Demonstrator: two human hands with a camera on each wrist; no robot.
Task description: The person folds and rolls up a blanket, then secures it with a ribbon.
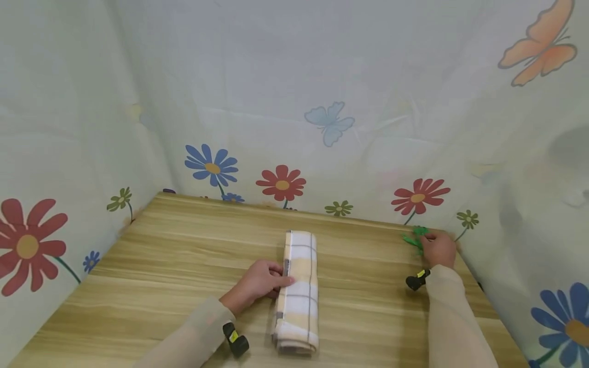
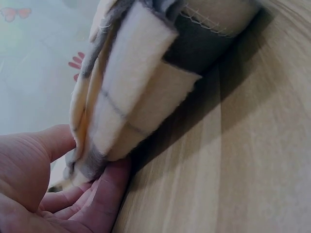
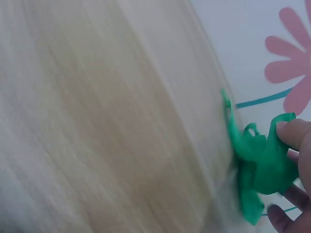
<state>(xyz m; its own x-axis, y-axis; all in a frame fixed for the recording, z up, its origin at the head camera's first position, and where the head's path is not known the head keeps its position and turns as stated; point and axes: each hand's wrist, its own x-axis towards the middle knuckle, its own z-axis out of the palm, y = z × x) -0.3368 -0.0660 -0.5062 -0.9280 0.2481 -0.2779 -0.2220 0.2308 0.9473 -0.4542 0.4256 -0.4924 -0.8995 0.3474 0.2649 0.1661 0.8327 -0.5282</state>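
A folded plaid scarf (image 1: pixel 301 286), white, cream and grey, lies lengthwise on the table as a long, narrow bundle. My left hand (image 1: pixel 257 283) grips its left edge, the thumb on top and the fingers tucked beneath. Layered folds of the scarf (image 2: pixel 131 73) and a stitched edge show in the left wrist view. At the table's far right corner, my right hand (image 1: pixel 439 248) pinches a green ribbon (image 1: pixel 420 232). In the right wrist view the ribbon (image 3: pixel 272 165) hangs in loops and loose ends between thumb and fingers.
The wood-grain table (image 1: pixel 198 245) runs back to a pale curtain (image 1: pixel 257 76) printed with flowers and butterflies, which also closes in both sides. A small dark object (image 1: pixel 168 191) sits at the far left corner. Black straps sit at both wrists.
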